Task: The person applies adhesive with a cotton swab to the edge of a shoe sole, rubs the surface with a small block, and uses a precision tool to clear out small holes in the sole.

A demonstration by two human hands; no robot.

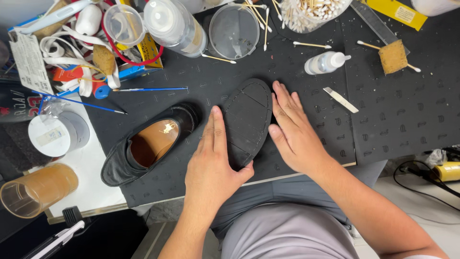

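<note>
I am looking down over my lap at my two hands, which are flanking a black shoe sole lying tread-up on the dark work mat, near its front edge. My left hand is lying flat with fingers together along the sole's left edge, thumb tucked at its near end; my right hand is resting open against the right edge, fingers straight and close, nothing pinched. The sole is looking thin, light and likely flexible, with stitched grooves giving some grip, so I am judging the long edges the best place to take hold. Just left, a black leather shoe with a tan lining is lying on the mat. Farther off, a small white bottle, cotton swabs and clear cups are crowding the back.
</note>
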